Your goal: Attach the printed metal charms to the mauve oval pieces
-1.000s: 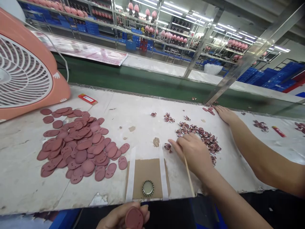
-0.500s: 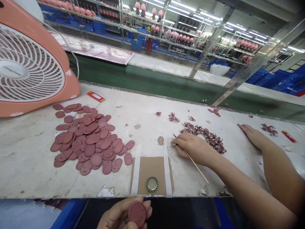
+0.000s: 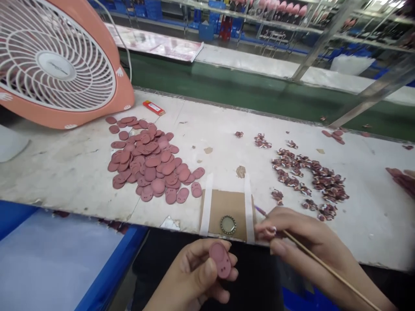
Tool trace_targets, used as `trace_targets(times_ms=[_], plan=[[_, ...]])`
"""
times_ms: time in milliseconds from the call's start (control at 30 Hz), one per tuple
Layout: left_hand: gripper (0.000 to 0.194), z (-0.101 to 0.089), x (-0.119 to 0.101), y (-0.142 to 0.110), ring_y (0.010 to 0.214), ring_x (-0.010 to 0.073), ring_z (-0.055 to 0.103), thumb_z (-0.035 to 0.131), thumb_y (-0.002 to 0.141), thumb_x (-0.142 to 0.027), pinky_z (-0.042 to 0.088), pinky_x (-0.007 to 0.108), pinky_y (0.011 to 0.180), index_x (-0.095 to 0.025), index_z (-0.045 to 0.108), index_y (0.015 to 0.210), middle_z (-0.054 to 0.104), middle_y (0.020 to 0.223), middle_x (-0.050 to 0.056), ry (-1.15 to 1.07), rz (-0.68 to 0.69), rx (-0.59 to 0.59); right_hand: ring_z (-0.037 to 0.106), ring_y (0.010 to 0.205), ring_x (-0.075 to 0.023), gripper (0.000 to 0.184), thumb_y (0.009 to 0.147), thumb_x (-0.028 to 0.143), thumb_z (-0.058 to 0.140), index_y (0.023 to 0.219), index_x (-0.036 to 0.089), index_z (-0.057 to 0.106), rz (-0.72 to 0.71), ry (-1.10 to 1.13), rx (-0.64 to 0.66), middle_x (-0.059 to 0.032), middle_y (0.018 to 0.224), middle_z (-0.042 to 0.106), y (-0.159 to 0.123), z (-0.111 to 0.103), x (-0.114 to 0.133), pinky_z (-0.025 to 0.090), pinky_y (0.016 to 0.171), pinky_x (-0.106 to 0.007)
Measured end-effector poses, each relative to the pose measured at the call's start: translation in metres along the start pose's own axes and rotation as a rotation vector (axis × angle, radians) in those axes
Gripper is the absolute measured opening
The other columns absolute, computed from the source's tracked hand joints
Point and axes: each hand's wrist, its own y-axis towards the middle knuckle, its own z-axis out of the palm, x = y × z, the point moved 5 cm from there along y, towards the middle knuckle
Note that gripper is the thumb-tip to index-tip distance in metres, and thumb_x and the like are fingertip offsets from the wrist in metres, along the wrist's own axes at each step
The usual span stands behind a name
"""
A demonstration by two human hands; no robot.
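My left hand (image 3: 194,274) holds a mauve oval piece (image 3: 220,259) with two small holes, pinched between thumb and fingers above the table's near edge. My right hand (image 3: 304,235) grips a thin wooden stick (image 3: 311,244) with a purple tip, just right of a brown cardboard pad (image 3: 227,214). A gold-rimmed bottle cap (image 3: 228,225) lies on that pad between two white tape strips (image 3: 206,205). Further up sits a heap of matching oval pieces (image 3: 152,166). A scatter of small crumpled reddish pieces (image 3: 308,177) lies beyond my right hand.
A large orange-pink fan (image 3: 55,65) stands at the table's far left, with a red lighter (image 3: 154,108) near it. Beyond the white table's far edge runs a green conveyor belt (image 3: 246,86). Shelves with blue crates stand behind it.
My right hand has moved from beside the small pieces to the near edge next to the pad, with the stick. My left hand has risen with its oval piece, and the view has tilted down.
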Motion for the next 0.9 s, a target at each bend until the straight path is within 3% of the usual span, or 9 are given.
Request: trace_targets(times_ms=[100, 233, 333, 467, 733, 900], plan=[[0.030, 0.004, 0.004, 0.001, 0.068, 0.0112, 0.070, 0.091, 0.063, -0.038, 0.055, 0.015, 0.055, -0.019, 0.082, 0.085, 0.071, 0.075, 0.002, -0.033, -0.061, 0.042, 0.069, 0.081, -0.0119, 0.020, 0.098, 0.015, 0.058, 0.112, 0.026, 0.067, 0.053, 0.278, 0.065, -0.0007, 0.094, 0.069, -0.008, 0.022, 0.013, 0.057, 0.072, -0.016], [0.026, 0.003, 0.008, 0.001, 0.065, 0.0096, 0.069, 0.092, 0.064, -0.037, 0.053, 0.012, 0.053, -0.016, 0.079, 0.072, 0.070, 0.071, 0.001, -0.040, -0.065, 0.085, 0.070, 0.071, -0.0118, 0.025, 0.090, 0.012, 0.066, 0.110, 0.027, 0.070, 0.092, 0.301, -0.095, 0.0005, 0.086, 0.071, -0.011, 0.036, 0.012, 0.057, 0.066, -0.014], [0.026, -0.002, 0.011, 0.000, 0.063, 0.0091, 0.069, 0.091, 0.064, -0.038, 0.054, 0.012, 0.054, -0.016, 0.078, 0.071, 0.071, 0.068, 0.000, -0.040, -0.091, 0.090, 0.069, 0.066, -0.0114, 0.020, 0.088, 0.012, 0.069, 0.103, 0.025, 0.070, 0.137, 0.347, -0.106, 0.0019, 0.082, 0.072, -0.010, 0.044, 0.010, 0.056, 0.061, -0.013], [0.024, -0.008, 0.013, 0.000, 0.062, 0.0091, 0.071, 0.091, 0.066, -0.036, 0.054, 0.012, 0.053, -0.017, 0.079, 0.075, 0.073, 0.068, 0.000, -0.041, -0.116, 0.082, 0.068, 0.067, -0.0078, 0.013, 0.091, 0.013, 0.067, 0.099, 0.023, 0.070, 0.094, 0.292, -0.075, 0.0044, 0.080, 0.071, -0.005, 0.047, 0.013, 0.053, 0.065, -0.009], [0.024, -0.012, 0.014, 0.000, 0.059, 0.0092, 0.072, 0.091, 0.066, -0.036, 0.056, 0.012, 0.052, -0.017, 0.079, 0.075, 0.076, 0.066, 0.000, -0.065, -0.123, 0.064, 0.065, 0.076, -0.0053, 0.024, 0.095, 0.005, 0.063, 0.114, 0.020, 0.067, -0.045, 0.247, 0.059, 0.0035, 0.087, 0.069, 0.000, 0.049, 0.024, 0.050, 0.072, -0.009], [0.025, -0.016, 0.017, 0.000, 0.060, 0.0096, 0.072, 0.091, 0.066, -0.036, 0.056, 0.013, 0.053, -0.017, 0.079, 0.077, 0.074, 0.064, 0.000, -0.071, -0.123, 0.064, 0.065, 0.078, -0.0061, 0.021, 0.098, 0.008, 0.062, 0.115, 0.019, 0.066, -0.087, 0.154, 0.109, 0.0031, 0.089, 0.069, 0.004, 0.049, 0.029, 0.051, 0.074, -0.011]])
